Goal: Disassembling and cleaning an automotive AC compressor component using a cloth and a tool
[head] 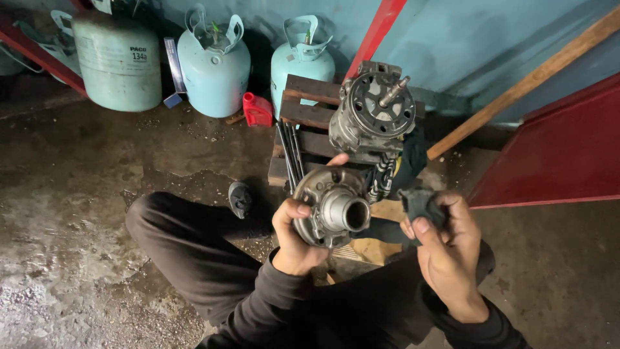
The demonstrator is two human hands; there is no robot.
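Observation:
My left hand (pixel 294 236) grips a round grey metal housing plate (pixel 332 207) with a hollow tube at its centre, thumb on its rim. My right hand (pixel 445 242) pinches a small dark folded pad (pixel 420 203) between thumb and fingers, just right of the plate and apart from it. Behind them a grey cylindrical metal compressor body (pixel 373 113) with a protruding shaft stands on a low dark wooden stool (pixel 309 110), over a dark striped cloth (pixel 394 168).
Three pale green gas cylinders (pixel 213 68) stand along the blue wall, a small red container (pixel 257 110) beside them. Thin metal rods (pixel 290 155) lie on the stool. A red panel (pixel 555 152) leans at right, a wooden stick (pixel 529 81) above it. My bent leg (pixel 187 249) rests on stained concrete.

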